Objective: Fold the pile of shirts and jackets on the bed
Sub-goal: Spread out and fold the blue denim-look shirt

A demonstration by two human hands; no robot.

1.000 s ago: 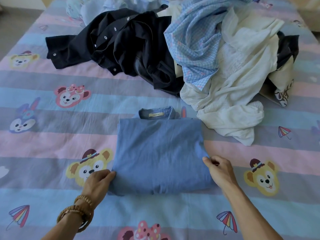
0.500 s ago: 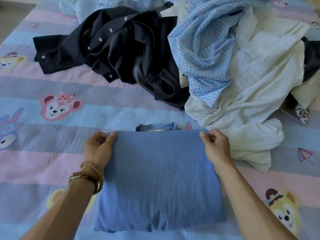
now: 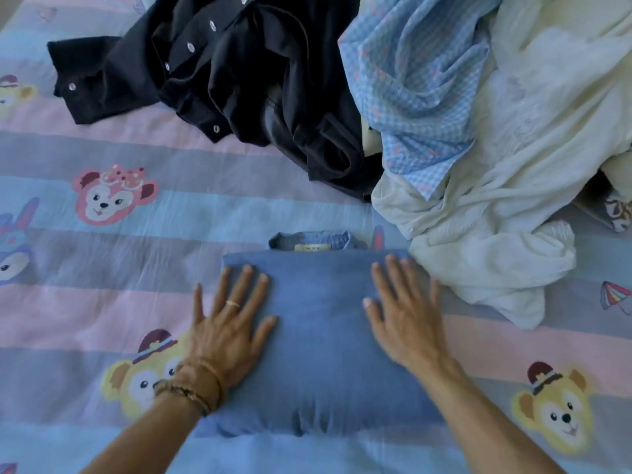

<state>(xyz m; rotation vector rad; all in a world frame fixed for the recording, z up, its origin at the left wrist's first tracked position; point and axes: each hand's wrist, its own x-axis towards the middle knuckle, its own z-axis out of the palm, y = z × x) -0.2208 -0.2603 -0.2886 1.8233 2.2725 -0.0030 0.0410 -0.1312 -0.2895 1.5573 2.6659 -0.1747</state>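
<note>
Lying under both flat, spread hands, left (image 3: 228, 331) and right (image 3: 405, 328): folded blue shirt (image 3: 318, 357).

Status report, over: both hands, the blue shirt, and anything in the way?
Left hand and right hand flat, pressing the folded blue shirt. Collar label showing at the far edge. Unfolded cream shirt touches its right corner.
</note>
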